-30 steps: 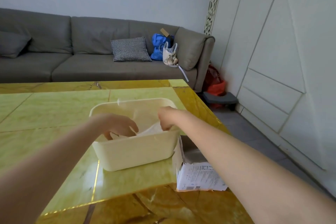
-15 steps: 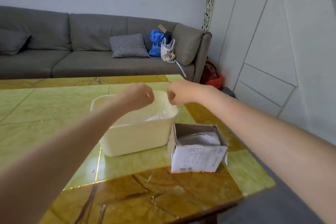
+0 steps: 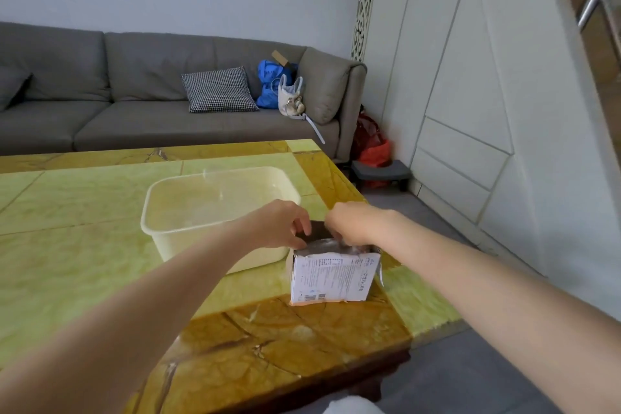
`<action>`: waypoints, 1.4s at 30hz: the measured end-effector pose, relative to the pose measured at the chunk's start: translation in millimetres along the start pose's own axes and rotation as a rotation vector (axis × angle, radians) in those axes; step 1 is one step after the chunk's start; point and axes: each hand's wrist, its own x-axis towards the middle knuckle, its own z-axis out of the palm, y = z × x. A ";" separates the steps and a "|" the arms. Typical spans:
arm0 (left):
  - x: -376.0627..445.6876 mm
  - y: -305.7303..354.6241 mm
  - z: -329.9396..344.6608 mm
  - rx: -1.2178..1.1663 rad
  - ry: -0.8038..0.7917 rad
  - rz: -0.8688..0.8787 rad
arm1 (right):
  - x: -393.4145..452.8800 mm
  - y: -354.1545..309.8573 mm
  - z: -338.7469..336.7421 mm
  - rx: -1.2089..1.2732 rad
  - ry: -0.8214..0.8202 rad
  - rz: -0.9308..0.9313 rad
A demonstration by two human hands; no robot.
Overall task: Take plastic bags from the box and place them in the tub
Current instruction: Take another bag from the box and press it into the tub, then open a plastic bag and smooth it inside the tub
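Observation:
A cream plastic tub point(image 3: 149, 228) stands on the table, with faint clear plastic showing inside it. Just right of it stands a small white cardboard box point(image 3: 332, 276), printed label facing me, its top open. Crinkled clear plastic bags point(image 3: 322, 243) show at the box's top edge. My left hand point(image 3: 280, 228) pinches the box's left top rim between thumb and curled fingers. My right hand point(image 3: 351, 223) reaches into the opening with its fingers curled down on the bags; the fingertips are hidden inside.
The yellow-green marble table point(image 3: 84, 272) ends close to the box on the right and front. A grey sofa point(image 3: 134, 94) with a checked cushion and bags stands behind. White cabinet doors point(image 3: 470, 111) line the right; red bags and a grey stool sit on the floor.
Both hands left the tub, rose above it, then came down to the right onto the open box. The view shifted slightly.

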 end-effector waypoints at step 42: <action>-43.0 -43.7 -91.0 -1.109 0.183 -0.280 | 34.4 1.4 -60.9 1.757 0.394 0.165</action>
